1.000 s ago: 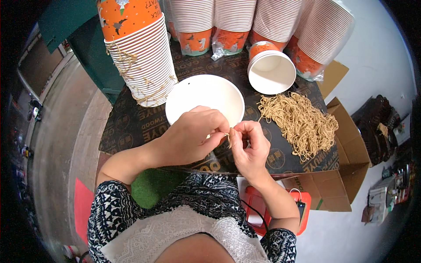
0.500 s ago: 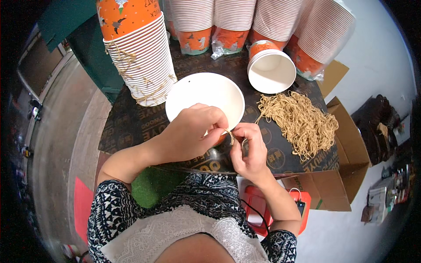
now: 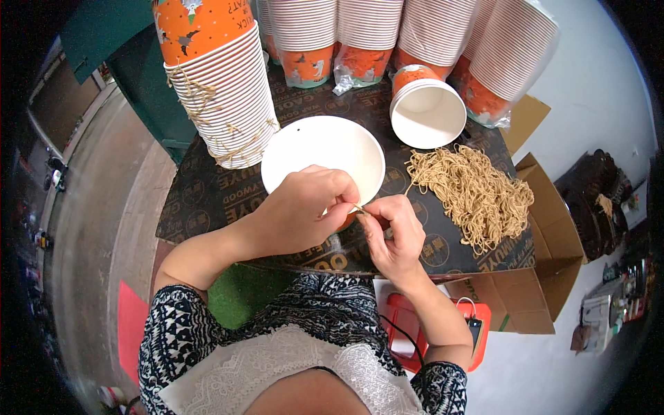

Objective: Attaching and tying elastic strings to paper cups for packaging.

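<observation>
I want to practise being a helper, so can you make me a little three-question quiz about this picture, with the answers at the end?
1. True or false: the tangled pile of tan string lies to the right of the big white-lined tub.
2. Pick one: what are the left hand and right hand pinching?
A) a paper lid
B) a strand of tan string
C) a spoon
3. Fill in the gap: the tall stack of tubs at the left has bits of tan ____ across its rims.

Key: 1. True. 2. B. 3. String.
</observation>
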The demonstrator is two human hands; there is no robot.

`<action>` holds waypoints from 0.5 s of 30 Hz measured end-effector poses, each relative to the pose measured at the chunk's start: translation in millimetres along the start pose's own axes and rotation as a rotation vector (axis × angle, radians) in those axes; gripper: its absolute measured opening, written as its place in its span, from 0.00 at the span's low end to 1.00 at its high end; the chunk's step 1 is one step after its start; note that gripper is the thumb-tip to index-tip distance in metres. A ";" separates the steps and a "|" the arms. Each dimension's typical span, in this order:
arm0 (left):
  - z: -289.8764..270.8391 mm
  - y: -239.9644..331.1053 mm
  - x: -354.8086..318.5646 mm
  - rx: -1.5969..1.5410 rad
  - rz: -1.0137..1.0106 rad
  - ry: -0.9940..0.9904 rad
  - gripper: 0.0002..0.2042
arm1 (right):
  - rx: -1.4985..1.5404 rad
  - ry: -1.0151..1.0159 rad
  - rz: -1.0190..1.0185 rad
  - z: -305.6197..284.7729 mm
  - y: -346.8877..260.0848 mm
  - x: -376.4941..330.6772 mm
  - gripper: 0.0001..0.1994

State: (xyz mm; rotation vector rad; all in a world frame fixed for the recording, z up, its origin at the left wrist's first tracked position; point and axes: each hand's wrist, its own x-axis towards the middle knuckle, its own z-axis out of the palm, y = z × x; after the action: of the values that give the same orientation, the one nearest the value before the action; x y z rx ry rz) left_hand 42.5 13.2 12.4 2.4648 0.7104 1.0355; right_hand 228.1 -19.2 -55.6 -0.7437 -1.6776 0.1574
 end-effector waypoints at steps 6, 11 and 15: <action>-1.2 0.0 0.9 -0.002 0.048 -0.007 0.07 | -0.017 0.026 0.019 2.3 -5.8 5.7 0.09; -0.6 -5.1 -0.9 -0.006 0.095 -0.009 0.09 | 0.057 0.060 0.209 6.7 -10.4 5.5 0.08; 0.4 -5.2 -0.5 -0.007 0.134 0.007 0.09 | 0.024 0.027 0.159 4.4 -11.5 8.8 0.07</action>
State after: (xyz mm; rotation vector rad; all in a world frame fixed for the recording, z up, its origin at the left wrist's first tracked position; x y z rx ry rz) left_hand 40.9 17.0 9.1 2.5332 0.5488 1.0936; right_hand 219.0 -22.1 -43.8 -0.8575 -1.5882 0.2780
